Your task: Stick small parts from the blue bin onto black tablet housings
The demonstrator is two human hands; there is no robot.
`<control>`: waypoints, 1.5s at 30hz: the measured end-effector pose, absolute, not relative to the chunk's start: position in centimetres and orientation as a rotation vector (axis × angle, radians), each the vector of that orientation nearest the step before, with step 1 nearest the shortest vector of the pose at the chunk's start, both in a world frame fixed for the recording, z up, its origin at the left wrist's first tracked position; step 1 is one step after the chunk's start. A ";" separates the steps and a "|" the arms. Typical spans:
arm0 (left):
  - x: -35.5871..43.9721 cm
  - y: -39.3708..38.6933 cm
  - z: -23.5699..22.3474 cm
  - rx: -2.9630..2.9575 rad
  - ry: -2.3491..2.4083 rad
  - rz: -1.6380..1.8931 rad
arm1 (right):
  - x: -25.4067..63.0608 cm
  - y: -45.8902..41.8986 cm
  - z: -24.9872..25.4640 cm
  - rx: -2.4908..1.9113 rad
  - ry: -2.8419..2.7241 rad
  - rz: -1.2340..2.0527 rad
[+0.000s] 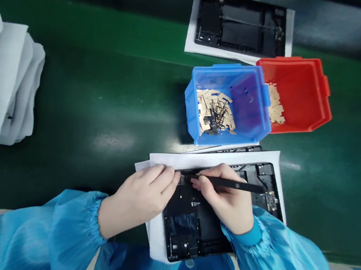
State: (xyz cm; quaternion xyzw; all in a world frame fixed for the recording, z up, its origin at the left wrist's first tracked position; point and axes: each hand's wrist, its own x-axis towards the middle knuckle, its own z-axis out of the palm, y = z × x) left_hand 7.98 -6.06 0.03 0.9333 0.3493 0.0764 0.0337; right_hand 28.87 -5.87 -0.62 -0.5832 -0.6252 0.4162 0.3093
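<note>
Down on its white sheet [156, 247], probably against scratches, lay the black device casing [211, 224], directly beneath both hands! The right hand [229, 198] gripped a dark tweezer-like tool [234, 184] pen-fashion, likely for precision; the left hand [141, 195] bunched at the upper edge, its hold impossible to tell. Beyond stood a blue bin [251, 102], seemingly within reach.

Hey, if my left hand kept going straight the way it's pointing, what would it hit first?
Probably the tip of the black tool in your right hand, just beyond your left fingertips, though their relative heights are unclear.
</note>
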 end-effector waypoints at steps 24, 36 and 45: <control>8.1 -5.9 -0.3 2.789 1.069 0.263 | 29.0 -6.0 -0.7 -1.574 -1.474 1.163; 9.2 -5.4 -0.5 2.679 1.122 0.167 | 30.4 -6.6 3.5 -1.498 -1.767 0.769; 5.9 -6.5 -0.6 2.620 1.174 0.443 | 26.3 -9.2 1.3 -1.693 -2.589 0.282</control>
